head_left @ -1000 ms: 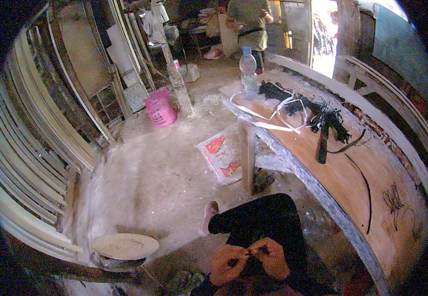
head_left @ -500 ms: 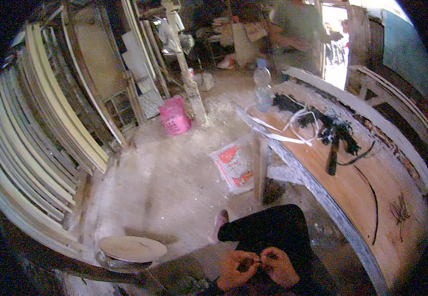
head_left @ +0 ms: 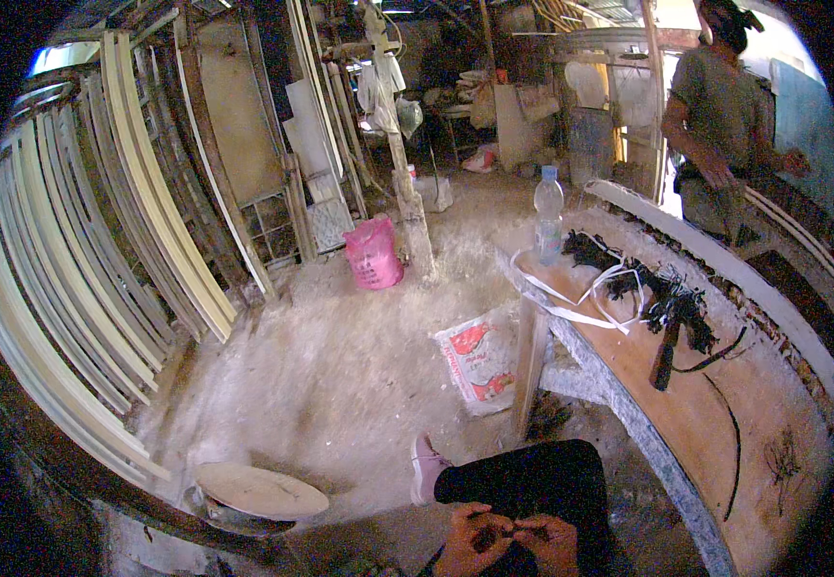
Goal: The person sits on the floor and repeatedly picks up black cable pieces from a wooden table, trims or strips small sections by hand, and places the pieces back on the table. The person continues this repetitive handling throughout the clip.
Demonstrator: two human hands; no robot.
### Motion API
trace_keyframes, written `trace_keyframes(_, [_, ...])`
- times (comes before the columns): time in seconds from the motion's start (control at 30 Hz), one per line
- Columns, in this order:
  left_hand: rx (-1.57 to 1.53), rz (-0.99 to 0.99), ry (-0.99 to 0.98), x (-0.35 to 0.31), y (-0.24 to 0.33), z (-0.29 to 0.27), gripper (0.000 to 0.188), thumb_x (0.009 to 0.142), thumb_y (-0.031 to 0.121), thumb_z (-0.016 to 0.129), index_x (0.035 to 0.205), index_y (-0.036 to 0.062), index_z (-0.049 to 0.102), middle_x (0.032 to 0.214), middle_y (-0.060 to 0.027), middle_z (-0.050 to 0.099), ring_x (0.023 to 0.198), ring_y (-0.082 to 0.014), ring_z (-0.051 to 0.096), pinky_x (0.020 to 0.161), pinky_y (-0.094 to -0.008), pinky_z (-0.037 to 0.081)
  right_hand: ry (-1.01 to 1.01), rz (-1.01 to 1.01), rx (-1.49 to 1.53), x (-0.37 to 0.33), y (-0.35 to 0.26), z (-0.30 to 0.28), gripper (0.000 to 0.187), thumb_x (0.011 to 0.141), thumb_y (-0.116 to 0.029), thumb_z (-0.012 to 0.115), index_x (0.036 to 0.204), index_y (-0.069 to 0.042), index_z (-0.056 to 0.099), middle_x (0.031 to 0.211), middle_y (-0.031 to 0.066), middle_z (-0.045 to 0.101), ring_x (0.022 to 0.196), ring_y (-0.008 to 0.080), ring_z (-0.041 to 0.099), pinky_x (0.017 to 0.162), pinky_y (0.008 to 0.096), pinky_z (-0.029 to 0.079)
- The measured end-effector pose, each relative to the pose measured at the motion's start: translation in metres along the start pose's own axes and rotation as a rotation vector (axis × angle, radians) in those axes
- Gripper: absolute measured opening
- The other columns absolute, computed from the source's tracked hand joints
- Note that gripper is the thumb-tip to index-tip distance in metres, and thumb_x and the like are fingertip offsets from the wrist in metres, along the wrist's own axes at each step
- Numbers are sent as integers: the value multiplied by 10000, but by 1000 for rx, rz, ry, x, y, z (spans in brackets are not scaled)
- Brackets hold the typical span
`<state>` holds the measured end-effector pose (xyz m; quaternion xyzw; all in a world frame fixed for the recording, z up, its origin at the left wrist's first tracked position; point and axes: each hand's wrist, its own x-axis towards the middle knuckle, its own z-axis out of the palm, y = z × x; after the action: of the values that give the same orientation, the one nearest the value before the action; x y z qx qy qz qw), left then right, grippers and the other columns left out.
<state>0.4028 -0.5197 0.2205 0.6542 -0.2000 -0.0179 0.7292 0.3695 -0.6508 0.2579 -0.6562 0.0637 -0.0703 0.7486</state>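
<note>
My left hand (head_left: 476, 540) and my right hand (head_left: 549, 544) meet low in front of my bent leg, fingertips pinched together. Something small and dark seems to be between them; its kind is too small to make out. Right of them stands a wooden table (head_left: 657, 409) with a pale, worn edge. On it lie a tousled black bundle of strips (head_left: 677, 306), a dark stick-like handle (head_left: 665, 358), a looped white strap (head_left: 571, 313), a long dark cord (head_left: 732, 438) and a tangle of thin wires (head_left: 783, 464). A clear plastic bottle (head_left: 549, 219) with a blue cap stands at its far end.
A round wooden stool (head_left: 261, 489) is at lower left. Long mouldings (head_left: 80, 260) lean along the left wall. A pink sack (head_left: 375, 255) stands by a post (head_left: 414, 221); a white-and-red sack (head_left: 480, 361) lies beside the table leg. Another person (head_left: 720, 125) stands beyond the table.
My view has tilted upward and shifted, so the room sits lower in the picture. The other person has moved to the right. My hands stay together at the fingertips.
</note>
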Motion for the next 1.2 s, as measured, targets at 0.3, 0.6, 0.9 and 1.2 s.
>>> trace_keyframes(0.3, [294,89,-73,7,18,-9,566,753,74,663,1202,55,320,900,-65,539,874,-161,520,788,-279,414,60,-349,-352,3,1,-3,81,746,-61,653,813,-29,620,767,90,590,695,191,584,630,271,464])
trace_keyframes(0.6, [227,54,-1,6,8,-6,534,749,16,642,1194,72,353,835,-48,557,750,-126,542,659,-236,436,107,-459,-450,5,5,3,75,746,-88,649,776,-44,596,754,119,569,693,278,577,612,325,470])
trace_keyframes(0.9, [7,-10,91,5,-3,3,517,756,21,640,1174,80,340,799,-44,548,708,-114,544,613,-219,433,-27,-314,-430,7,14,-2,92,834,-116,524,790,-40,497,752,112,474,700,238,503,647,305,412])
trace_keyframes(1.2, [-334,-198,2,6,-19,1,349,793,31,606,1078,68,409,805,-48,553,683,-128,561,600,-247,469,-204,146,242,6,29,-5,81,882,-130,452,811,-102,479,746,-30,417,707,59,412,663,200,342])
